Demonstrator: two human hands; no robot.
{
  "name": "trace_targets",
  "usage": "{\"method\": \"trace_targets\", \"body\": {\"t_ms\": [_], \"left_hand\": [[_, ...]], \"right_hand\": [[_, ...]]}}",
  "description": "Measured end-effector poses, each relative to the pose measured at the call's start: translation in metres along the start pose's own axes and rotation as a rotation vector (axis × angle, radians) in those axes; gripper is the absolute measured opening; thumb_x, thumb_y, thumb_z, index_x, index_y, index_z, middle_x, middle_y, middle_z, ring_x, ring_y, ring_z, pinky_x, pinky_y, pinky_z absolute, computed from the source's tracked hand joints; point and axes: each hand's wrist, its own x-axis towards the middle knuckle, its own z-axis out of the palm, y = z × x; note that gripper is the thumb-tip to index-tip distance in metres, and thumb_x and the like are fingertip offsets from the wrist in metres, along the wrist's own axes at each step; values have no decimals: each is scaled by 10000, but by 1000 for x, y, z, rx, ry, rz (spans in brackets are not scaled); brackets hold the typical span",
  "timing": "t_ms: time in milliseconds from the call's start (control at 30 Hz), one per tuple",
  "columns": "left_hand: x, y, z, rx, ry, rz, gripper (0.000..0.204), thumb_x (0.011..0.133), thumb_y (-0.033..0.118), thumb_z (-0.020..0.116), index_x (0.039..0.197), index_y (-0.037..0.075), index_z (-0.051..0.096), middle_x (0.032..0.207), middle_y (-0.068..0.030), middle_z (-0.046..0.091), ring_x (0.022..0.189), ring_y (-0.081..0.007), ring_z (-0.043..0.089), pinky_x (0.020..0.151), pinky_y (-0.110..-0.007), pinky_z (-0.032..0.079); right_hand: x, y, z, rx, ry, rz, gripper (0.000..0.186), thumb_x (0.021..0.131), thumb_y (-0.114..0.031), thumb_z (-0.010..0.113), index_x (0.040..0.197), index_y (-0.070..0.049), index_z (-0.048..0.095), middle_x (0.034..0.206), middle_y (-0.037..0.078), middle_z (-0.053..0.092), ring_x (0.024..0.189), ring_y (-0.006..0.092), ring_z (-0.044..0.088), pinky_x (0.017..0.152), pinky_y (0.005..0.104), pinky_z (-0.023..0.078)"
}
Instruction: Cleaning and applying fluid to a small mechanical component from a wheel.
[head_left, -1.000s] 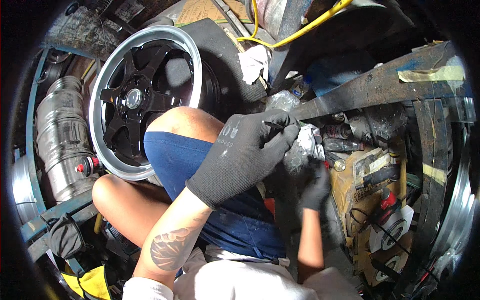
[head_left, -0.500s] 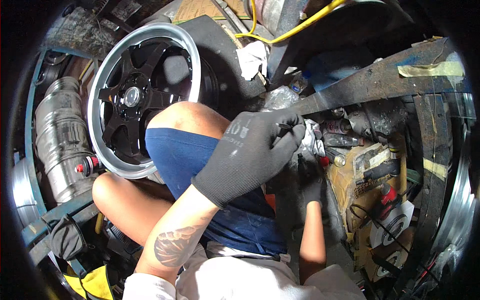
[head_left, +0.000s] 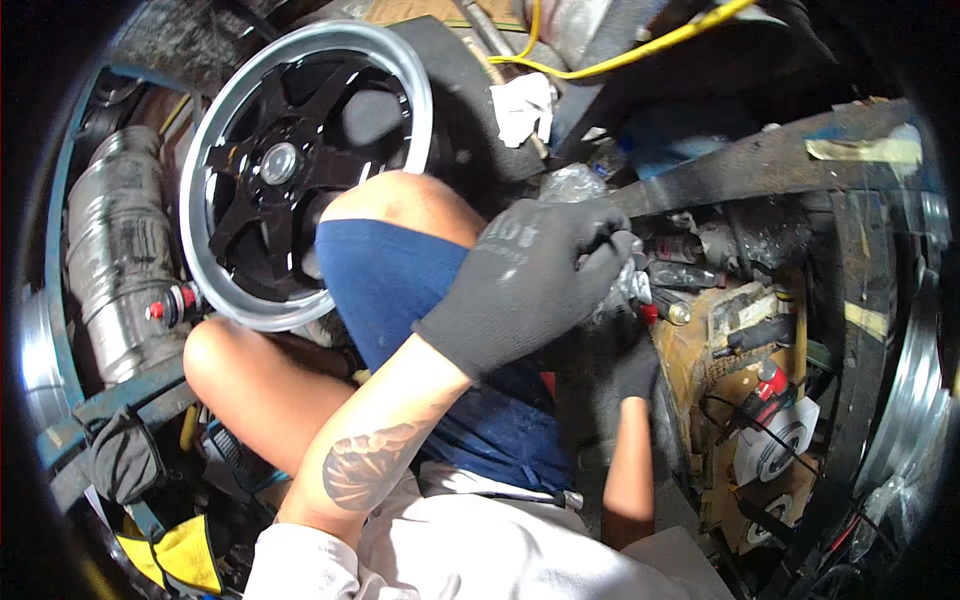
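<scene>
My left hand, in a dark grey knit glove, reaches over my raised knee with its fingers curled closed. Whatever sits in its pinch is hidden or too small to name. Beside those fingertips are crumpled clear plastic and a crinkled silvery-white wrap. My right hand, also gloved in dark grey, is low in shadow next to the bench clutter. Its fingers are mostly lost in the dark. On the left leans a wheel rim with black spokes and a polished silver lip; neither hand touches it.
A rusty metal beam crosses at the right, above bottles and tools. A cardboard piece holds a red-and-black tool. A yellow cable runs overhead near a white paper scrap. A silver metal cylinder stands left.
My left hand has shifted a little right, and the dark bit that showed between its fingers is out of sight. The whole view has tilted slightly; the right hand stays low.
</scene>
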Motion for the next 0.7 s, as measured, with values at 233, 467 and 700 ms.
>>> {"method": "trace_targets", "body": {"t_ms": [233,467,700], "left_hand": [[1,-4,6,11,202,202,201,888,185,634,974,15,696,756,-245,623,692,-420,624,627,-469,483],[8,9,4,-127,28,92,218,922,181,619,928,-35,652,790,-259,607,676,-395,615,602,-405,463],[-4,-3,-10,-134,-86,0,247,952,183,591,1027,-43,657,760,-161,657,668,-146,571,664,-322,489]], "right_hand": [[-7,-34,63,-425,185,-7,453,974,-73,456,1424,-21,458,1466,129,480,1295,277,498,1075,344,400],[-18,80,-29,270,185,97,396,999,-83,432,1389,-30,482,1388,110,543,1179,245,577,1001,349,478],[-44,-167,79,37,34,157,388,1012,-282,523,1329,-58,537,970,23,585,741,101,523,650,241,424]]}}
